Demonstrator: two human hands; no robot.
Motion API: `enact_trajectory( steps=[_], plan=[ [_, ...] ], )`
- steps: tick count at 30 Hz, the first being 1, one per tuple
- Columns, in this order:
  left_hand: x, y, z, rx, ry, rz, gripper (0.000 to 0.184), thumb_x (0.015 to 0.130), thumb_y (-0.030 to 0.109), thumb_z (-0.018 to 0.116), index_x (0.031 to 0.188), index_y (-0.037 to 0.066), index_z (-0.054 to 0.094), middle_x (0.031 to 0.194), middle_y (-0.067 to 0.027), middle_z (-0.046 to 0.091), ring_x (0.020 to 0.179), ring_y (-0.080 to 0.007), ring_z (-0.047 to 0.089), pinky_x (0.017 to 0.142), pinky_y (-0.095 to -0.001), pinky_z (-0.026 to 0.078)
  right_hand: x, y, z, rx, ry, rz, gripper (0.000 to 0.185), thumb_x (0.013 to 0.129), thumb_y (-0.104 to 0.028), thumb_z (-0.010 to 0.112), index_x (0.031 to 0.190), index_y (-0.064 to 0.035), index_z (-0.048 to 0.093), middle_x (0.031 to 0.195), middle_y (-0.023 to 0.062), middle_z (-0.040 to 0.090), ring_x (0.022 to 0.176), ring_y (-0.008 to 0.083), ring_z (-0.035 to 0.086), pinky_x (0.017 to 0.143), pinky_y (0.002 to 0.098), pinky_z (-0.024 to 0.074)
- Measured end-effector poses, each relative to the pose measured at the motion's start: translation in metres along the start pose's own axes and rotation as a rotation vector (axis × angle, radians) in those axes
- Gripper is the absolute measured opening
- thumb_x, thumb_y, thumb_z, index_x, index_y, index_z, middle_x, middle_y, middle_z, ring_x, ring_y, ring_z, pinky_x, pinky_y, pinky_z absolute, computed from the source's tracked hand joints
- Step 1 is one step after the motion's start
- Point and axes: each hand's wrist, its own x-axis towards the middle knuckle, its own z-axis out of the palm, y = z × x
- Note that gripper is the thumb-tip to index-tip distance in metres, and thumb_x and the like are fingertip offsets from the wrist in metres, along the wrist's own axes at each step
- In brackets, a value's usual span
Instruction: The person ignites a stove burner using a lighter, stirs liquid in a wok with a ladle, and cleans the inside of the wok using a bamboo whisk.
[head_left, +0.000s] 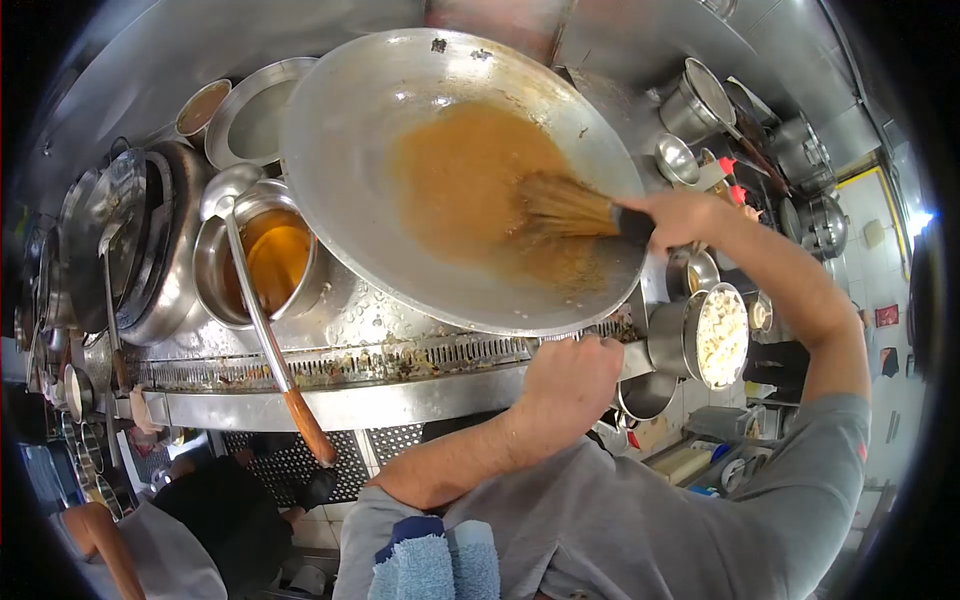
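Observation:
A large wok (pixel 350 200) holds cloudy brown liquid (pixel 450 170). My right hand (pixel 680 218) is closed around the dark bound end of a bamboo wok brush (pixel 575 208). The brush's splayed bristles dip into the liquid at the right side of the wok and look smeared by motion. At the wok's near rim, my left hand (pixel 575 385) is closed in a fist, gripping the wok there; the part inside the fingers is hidden.
Left of the wok, a ladle (pixel 255 290) with a wooden handle rests across a pot of amber liquid (pixel 265 260). A pot with pale chopped pieces (pixel 722 335) stands at right. A metal counter edge (pixel 400 400) runs in front. Another person (pixel 160 540) is at lower left.

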Motion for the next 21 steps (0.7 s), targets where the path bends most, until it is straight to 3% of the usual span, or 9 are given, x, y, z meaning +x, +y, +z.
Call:
enact_trajectory(
  steps=[2, 5, 7, 9, 12, 17, 19, 20, 21],
  plan=[
    [-0.001, -0.001, 0.0, -0.005, -0.001, -0.001, 0.011, 0.087, 0.018, 0.064, 0.088, 0.007, 0.065, 0.069, -0.0123, 0.066, 0.064, -0.0309, 0.069, 0.056, -0.0423, 0.053, 0.019, 0.013, -0.016, -0.101, 0.1, 0.051, 0.103, 0.063, -0.013, 0.077, 0.155, -0.027, 0.033, 0.109, 0.0196, 0.07, 0.087, 0.0324, 0.072, 0.071, 0.0432, 0.0575],
    [-0.001, -0.002, 0.001, -0.018, -0.01, -0.004, 0.013, 0.087, 0.019, 0.066, 0.088, 0.006, 0.065, 0.068, -0.0133, 0.066, 0.063, -0.0315, 0.069, 0.056, -0.0428, 0.053, 0.056, -0.033, -0.06, -0.126, 0.286, 0.171, 0.097, 0.07, -0.013, 0.071, 0.157, -0.0254, 0.028, 0.117, 0.0241, 0.067, 0.102, 0.0366, 0.068, 0.086, 0.0453, 0.0541],
    [0.0, -0.001, -0.002, -0.023, -0.023, -0.009, 0.015, 0.087, 0.021, 0.066, 0.088, 0.006, 0.065, 0.068, -0.0142, 0.065, 0.063, -0.032, 0.069, 0.055, -0.043, 0.054, 0.141, -0.044, -0.059, -0.029, 0.476, 0.046, 0.096, 0.072, -0.014, 0.07, 0.157, -0.0253, 0.026, 0.116, 0.0245, 0.067, 0.099, 0.0355, 0.069, 0.083, 0.0463, 0.0549],
    [0.002, -0.002, 0.002, -0.018, 0.031, -0.013, 0.016, 0.089, 0.022, 0.065, 0.087, 0.007, 0.066, 0.068, -0.0144, 0.065, 0.064, -0.0327, 0.069, 0.055, -0.0432, 0.053, 0.142, -0.105, -0.053, 0.313, 0.422, 0.046, 0.097, 0.072, -0.019, 0.07, 0.158, -0.0239, 0.024, 0.116, 0.0239, 0.067, 0.097, 0.0359, 0.069, 0.081, 0.0459, 0.0554],
    [-0.001, -0.004, 0.008, -0.013, 0.071, -0.013, 0.017, 0.091, 0.024, 0.064, 0.085, 0.008, 0.067, 0.067, -0.0137, 0.065, 0.064, -0.0333, 0.068, 0.055, -0.0436, 0.053, 0.14, -0.117, -0.022, 0.477, 0.353, -0.141, 0.1, 0.07, -0.023, 0.072, 0.158, -0.0208, 0.024, 0.114, 0.0235, 0.068, 0.096, 0.0356, 0.068, 0.082, 0.0448, 0.0559],
    [0.0, -0.004, 0.008, 0.008, 0.058, 0.023, 0.017, 0.091, 0.023, 0.062, 0.084, 0.008, 0.067, 0.068, -0.012, 0.066, 0.064, -0.0319, 0.069, 0.056, -0.0431, 0.053, 0.037, -0.126, -0.019, 0.235, 0.111, -0.21, 0.106, 0.064, -0.021, 0.076, 0.158, -0.0174, 0.026, 0.111, 0.0222, 0.068, 0.097, 0.0346, 0.069, 0.08, 0.0424, 0.0558],
    [-0.001, -0.007, 0.015, 0.02, 0.099, 0.03, 0.015, 0.09, 0.021, 0.062, 0.084, 0.008, 0.067, 0.068, -0.0116, 0.066, 0.065, -0.0311, 0.069, 0.057, -0.0423, 0.053, 0.029, -0.095, -0.007, 0.158, 0.05, -0.262, 0.108, 0.062, -0.019, 0.077, 0.157, -0.0181, 0.026, 0.109, 0.0215, 0.068, 0.098, 0.0344, 0.068, 0.082, 0.0411, 0.0551],
    [-0.002, -0.005, 0.011, 0.031, 0.101, 0.046, 0.013, 0.089, 0.02, 0.062, 0.084, 0.009, 0.067, 0.068, -0.0108, 0.066, 0.065, -0.0303, 0.069, 0.057, -0.0414, 0.053, -0.003, -0.098, -0.019, 0.226, -0.083, -0.136, 0.108, 0.061, -0.018, 0.078, 0.157, -0.018, 0.029, 0.112, 0.0219, 0.069, 0.102, 0.035, 0.068, 0.087, 0.0404, 0.0538],
    [-0.002, -0.006, 0.007, 0.026, 0.088, 0.037, 0.013, 0.09, 0.019, 0.062, 0.085, 0.009, 0.067, 0.069, -0.0106, 0.066, 0.065, -0.03, 0.069, 0.057, -0.0414, 0.053, -0.007, -0.078, -0.011, 0.148, -0.043, -0.211, 0.106, 0.061, -0.016, 0.077, 0.156, -0.0227, 0.031, 0.113, 0.0216, 0.068, 0.098, 0.0342, 0.069, 0.079, 0.0408, 0.0561]
  ],
)
